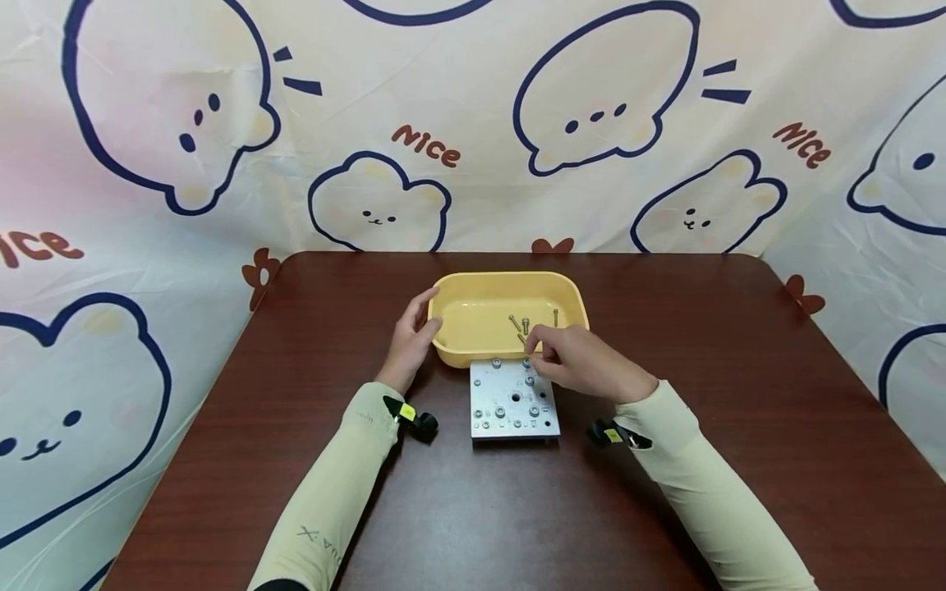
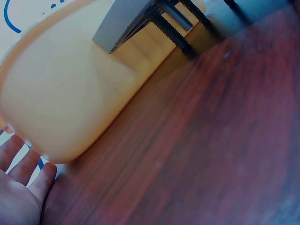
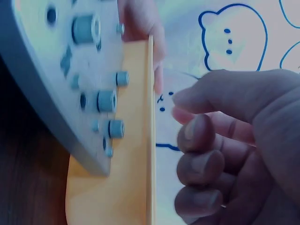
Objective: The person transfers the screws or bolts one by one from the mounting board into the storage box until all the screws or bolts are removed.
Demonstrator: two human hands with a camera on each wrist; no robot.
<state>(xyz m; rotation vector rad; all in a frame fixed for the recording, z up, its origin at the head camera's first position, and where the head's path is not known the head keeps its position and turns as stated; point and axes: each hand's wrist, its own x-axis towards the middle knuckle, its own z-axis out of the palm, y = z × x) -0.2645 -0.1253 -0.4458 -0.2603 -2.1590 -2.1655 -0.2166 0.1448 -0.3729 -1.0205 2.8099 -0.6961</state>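
Note:
A yellow plastic bin (image 1: 510, 356) sits on the table with several small screws (image 1: 525, 326) inside, towards its right. My left hand (image 1: 409, 338) rests against the bin's left end, its fingers (image 2: 26, 166) fairly straight and spread at the wall. Just in front of the bin stands a silver metal plate (image 1: 495, 423) studded with socket-head screws (image 3: 107, 101); threaded shanks (image 2: 171, 35) stick out beneath it. Above the plate's back right corner and the bin's front rim is my right hand (image 1: 580, 359). Its fingers (image 3: 199, 168) are curled, thumb and index tips close together, with nothing visible between them.
The dark brown wooden table (image 1: 636, 517) spreads around the bin and plate. A cartoon-printed cloth (image 1: 488, 197) hangs behind and at both sides. Each wrist carries a small black camera (image 1: 423, 426) on a strap.

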